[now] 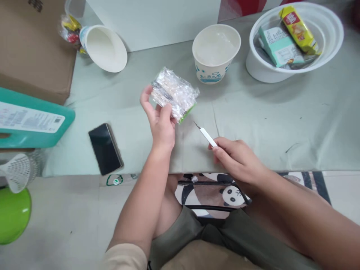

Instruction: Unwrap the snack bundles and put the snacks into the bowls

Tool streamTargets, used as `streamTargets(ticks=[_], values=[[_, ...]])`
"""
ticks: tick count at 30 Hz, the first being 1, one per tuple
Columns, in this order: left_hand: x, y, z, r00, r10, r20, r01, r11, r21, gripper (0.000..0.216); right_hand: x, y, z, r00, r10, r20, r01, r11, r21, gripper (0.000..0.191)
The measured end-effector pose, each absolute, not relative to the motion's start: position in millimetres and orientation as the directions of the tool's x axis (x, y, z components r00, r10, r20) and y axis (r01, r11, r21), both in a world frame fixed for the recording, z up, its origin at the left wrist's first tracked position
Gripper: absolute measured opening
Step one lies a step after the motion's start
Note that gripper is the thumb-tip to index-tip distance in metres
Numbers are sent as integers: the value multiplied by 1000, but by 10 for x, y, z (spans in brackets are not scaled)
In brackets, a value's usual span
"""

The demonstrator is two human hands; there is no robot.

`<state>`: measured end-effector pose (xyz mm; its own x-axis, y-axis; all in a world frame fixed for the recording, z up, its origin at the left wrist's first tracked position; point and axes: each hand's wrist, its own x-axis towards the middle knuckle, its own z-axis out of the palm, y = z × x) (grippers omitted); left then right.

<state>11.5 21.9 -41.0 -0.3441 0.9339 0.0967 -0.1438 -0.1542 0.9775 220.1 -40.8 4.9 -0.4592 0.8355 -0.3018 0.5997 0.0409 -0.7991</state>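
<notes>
My left hand (159,120) is raised over the grey table and closed on a shiny clear-wrapped packet (174,93) with a green edge; thumb and fingers pinch its lower left side. My right hand (239,157) rests near the table's front edge and grips a small white-handled craft knife (206,135). Its thin blade points up and left toward the packet, a short gap below it.
A paper cup (216,52) stands behind the packet; another cup (105,48) lies tipped at the back left. A white bowl (332,41) with snack packets sits at the back right. A black phone (105,148), a teal box (30,120) and a cardboard box (33,48) lie to the left.
</notes>
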Motion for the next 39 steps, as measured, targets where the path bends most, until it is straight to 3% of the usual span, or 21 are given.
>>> streamTargets(ticks=[4, 7, 9, 12, 16, 18, 23, 27, 31, 36, 39], values=[[7, 248, -374, -347, 927, 142, -221, -228, 948, 66, 2382, -315, -46, -342, 940, -3, 744, 268, -611, 34], [9, 196, -357, -143, 976, 163, -278, -197, 940, 76, 2592, -175, -212, -209, 969, 136, 855, 248, -455, 30], [40, 145, -353, 22, 992, 122, -210, -114, 971, 86, 2708, -98, -314, -143, 971, 189, 899, 208, -385, 26], [108, 76, -345, 180, 983, 45, -107, -26, 994, 98, 2765, -66, -345, -123, 938, 324, 881, 254, -400, 31], [200, 10, -310, 254, 967, -29, -99, 55, 994, 99, 2631, -149, -194, -359, 830, 426, 644, 551, -531, 54], [234, -18, -292, 279, 960, -35, -73, 58, 996, 98, 2547, -185, -139, -420, 797, 434, 572, 604, -555, 51], [277, -59, -263, 382, 921, -81, -58, 111, 992, 100, 2508, -176, -145, -325, 861, 390, 616, 506, -604, 11], [282, -51, -250, 415, 899, -139, -93, 193, 977, 100, 2556, -170, -90, -103, 956, 275, 545, 286, -788, 13], [272, -29, -246, 400, 905, -146, -113, 207, 972, 92, 2560, -127, 14, 138, 987, 78, 260, 39, -965, 21], [288, 12, -222, 626, 755, -197, -70, 307, 949, 80, 2654, 38, -58, 271, 958, -95, 22, -105, -994, 20], [315, 15, -234, 651, 732, -202, -33, 294, 955, 71, 2744, 78, -186, 281, 960, -14, 131, -52, -990, 13]])
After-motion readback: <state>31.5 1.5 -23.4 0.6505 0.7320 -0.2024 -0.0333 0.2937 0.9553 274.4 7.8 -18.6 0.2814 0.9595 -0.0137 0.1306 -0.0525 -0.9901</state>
